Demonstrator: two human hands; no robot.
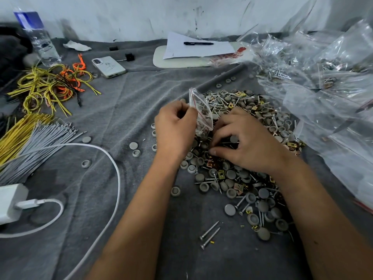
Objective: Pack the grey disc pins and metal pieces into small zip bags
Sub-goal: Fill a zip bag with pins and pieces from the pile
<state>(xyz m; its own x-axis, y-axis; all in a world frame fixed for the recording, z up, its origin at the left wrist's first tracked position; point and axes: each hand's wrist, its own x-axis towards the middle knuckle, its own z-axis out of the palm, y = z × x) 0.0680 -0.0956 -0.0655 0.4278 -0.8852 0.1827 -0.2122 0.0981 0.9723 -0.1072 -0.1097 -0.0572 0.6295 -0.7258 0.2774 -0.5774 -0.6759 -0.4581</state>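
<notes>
Grey disc pins [247, 174] and metal pieces [237, 186] lie heaped together on a grey cloth [113, 110] that covers the tabletop, the pile running from mid-scene toward the near right, with strays scattered to its left. Judged as handled goods: each piece is small, hard and light, the screws sharp at the tip, the discs liable to roll; best pinched singly or scooped a few at a time. To the far right sits a mound of clear bags [323, 77], already loaded by the look of them. Coloured wire bundles [48, 85] and a white charging cable [113, 168] occupy the left side.

Both forearms reach in from the near edge, roughly parallel. Left hand [174, 128] is raised just above the pile's left margin, fingers [182, 112] curled and pinching the edge of a small zip bag [200, 112]. That bag is thin, limp and slippery; it is held near the red-striped mouth, which seems the sound place. It stands nearly upright and carries some pieces.

Right hand [244, 142] rests palm-down on the heap, just beside the bag, fingertips drawn in and picking among the pieces; what they hold cannot be told
</notes>
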